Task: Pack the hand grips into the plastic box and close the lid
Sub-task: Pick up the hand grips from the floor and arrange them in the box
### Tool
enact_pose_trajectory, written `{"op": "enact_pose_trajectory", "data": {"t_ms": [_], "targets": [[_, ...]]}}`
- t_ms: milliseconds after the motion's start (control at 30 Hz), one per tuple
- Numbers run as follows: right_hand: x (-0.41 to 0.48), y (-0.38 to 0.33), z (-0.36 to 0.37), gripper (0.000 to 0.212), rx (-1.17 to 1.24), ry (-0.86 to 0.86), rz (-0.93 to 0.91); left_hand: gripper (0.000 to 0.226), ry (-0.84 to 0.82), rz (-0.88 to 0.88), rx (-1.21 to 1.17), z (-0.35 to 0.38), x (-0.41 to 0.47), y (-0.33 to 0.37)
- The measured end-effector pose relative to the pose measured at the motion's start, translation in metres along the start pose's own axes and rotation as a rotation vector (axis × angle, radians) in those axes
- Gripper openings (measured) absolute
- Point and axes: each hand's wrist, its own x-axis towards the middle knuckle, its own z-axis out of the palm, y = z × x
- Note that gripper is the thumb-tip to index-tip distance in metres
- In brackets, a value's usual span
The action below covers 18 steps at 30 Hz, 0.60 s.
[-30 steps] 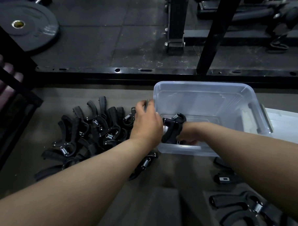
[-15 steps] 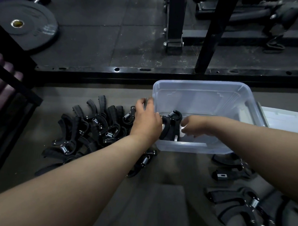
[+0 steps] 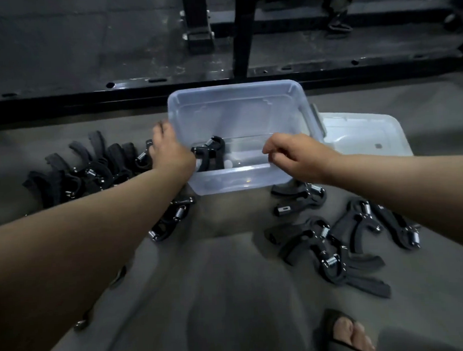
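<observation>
Grey gym matting point(image 3: 229, 281) carries the clear plastic box point(image 3: 234, 86). My left hand point(image 3: 171, 151) rests open against its left wall, and my right hand point(image 3: 296, 156) hangs loosely curled and empty over the near rim. I fear upright stacking could block the lid point(image 3: 356, 132): the one hand grip point(image 3: 214, 152) inside leans near-left, spring end up, handles toward me.

A single wide-angle view, worn on the person's head, looks forward and steeply down at the floor point(image 3: 229, 281). It sits close: both forearms run in from the lower left and the right edge, and the hands, left point(image 3: 171, 151) and right point(image 3: 296, 156), meet at the plastic box point(image 3: 234, 86) just above the frame's centre. A sandalled foot point(image 3: 348, 332) shows at the bottom right, directly beneath the camera. Along the top edge the view reaches a black rack frame point(image 3: 240, 34), whose lines bow with the lens.
</observation>
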Motion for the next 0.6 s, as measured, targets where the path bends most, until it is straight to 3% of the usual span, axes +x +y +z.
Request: {"op": "enact_pose_trajectory", "data": {"t_ms": [100,200,267,333,433,600], "targets": [[-0.028,0.002,-0.01,0.026,-0.213,0.093,-0.318,0.075,-0.021,0.039,0.013,-0.003,0.0,-0.007],[-0.05,0.009,-0.004,0.021,-0.34,-0.094,-0.504,0.073,-0.052,0.059,0.011,-0.006,0.005,-0.01],[-0.06,0.018,0.014,0.024,-0.467,-0.286,-0.511,0.075,-0.07,0.071,0.002,-0.007,0.006,-0.01],[-0.063,0.03,0.034,0.032,-0.615,-0.452,-0.338,0.078,-0.086,0.06,0.002,-0.007,0.005,-0.011],[-0.056,0.046,0.061,0.048,-0.665,-0.649,0.081,0.077,-0.084,0.051,0.028,-0.007,0.005,-0.012],[-0.032,0.054,0.085,0.081,-0.702,-0.665,0.228,0.075,-0.078,0.07,0.015,-0.007,0.008,-0.012]]}}
